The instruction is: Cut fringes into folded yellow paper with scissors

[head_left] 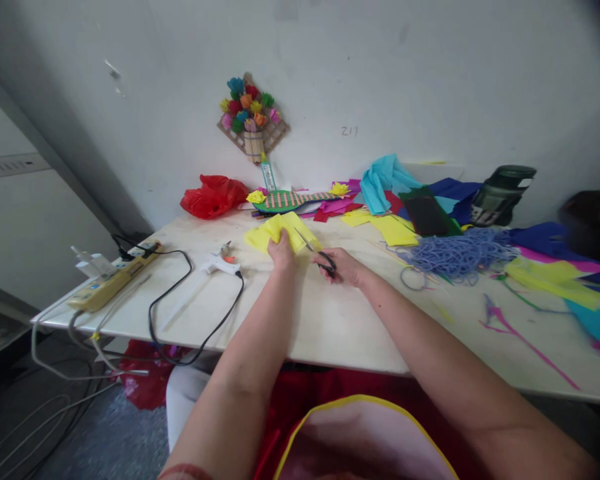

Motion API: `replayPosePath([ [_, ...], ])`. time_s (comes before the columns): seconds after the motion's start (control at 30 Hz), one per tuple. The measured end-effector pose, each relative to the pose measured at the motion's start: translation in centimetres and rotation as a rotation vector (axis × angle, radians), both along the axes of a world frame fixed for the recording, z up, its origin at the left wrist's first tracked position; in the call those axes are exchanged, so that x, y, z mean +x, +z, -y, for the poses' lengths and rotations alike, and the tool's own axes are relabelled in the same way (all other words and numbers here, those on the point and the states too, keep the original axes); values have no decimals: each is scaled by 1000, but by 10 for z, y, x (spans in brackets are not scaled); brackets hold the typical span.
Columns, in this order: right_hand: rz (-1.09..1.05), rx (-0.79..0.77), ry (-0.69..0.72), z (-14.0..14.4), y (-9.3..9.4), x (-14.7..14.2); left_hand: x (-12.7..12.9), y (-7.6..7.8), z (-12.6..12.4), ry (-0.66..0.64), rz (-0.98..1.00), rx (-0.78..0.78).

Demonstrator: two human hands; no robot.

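My left hand (281, 251) pinches a folded piece of yellow crepe paper (290, 225) above the middle of the white table. In my right hand (347, 267) is a pair of scissors (325, 262) with black handles, fingers wrapped round the loops. The blades point up and left at the right edge of the yellow paper; whether they touch it I cannot tell. Left of my hands lies a white glue gun (220, 261) with an orange trigger and a black cord.
A power strip (115, 277) with plugs sits at the table's left edge. Along the back are a red plastic bag (214, 197), a green woven piece (295, 200) and coloured paper (387, 183). To the right lie tangled purple strands (455, 255), a phone (427, 215) and a dark bottle (503, 195).
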State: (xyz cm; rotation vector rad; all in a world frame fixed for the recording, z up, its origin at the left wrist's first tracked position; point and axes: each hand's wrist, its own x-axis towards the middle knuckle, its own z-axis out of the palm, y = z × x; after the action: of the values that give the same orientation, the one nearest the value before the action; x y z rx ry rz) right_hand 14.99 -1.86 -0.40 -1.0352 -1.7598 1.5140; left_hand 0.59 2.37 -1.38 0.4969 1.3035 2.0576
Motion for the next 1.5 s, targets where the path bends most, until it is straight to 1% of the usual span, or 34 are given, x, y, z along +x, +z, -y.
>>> replayPosePath([
  [0.2, 30, 60, -8, 1, 2, -1, 0, -1, -1, -6, -4, 23],
  [0.37, 61, 53, -37, 3, 5, -2, 0, 0, 0, 13, -5, -2],
  [0.5, 25, 37, 2, 2, 3, 0, -1, 1, 0, 8, -1, -2],
  [0.73, -26, -10, 33, -1, 0, 4, 3, -4, -3, -57, -6, 103],
  [0.97, -48, -22, 10, -2, -2, 3, 6, -10, -6, -82, -37, 186],
  [1.2, -53, -35, -7, -1, -1, 2, 5, -11, -8, -61, -53, 154],
  [1.37, -61, -23, -31, -1, -2, 1, 4, -8, -6, -56, -26, 145],
  [1.5, -56, 3, -48, -2, -3, 0, 3, -6, -5, -41, -31, 109],
])
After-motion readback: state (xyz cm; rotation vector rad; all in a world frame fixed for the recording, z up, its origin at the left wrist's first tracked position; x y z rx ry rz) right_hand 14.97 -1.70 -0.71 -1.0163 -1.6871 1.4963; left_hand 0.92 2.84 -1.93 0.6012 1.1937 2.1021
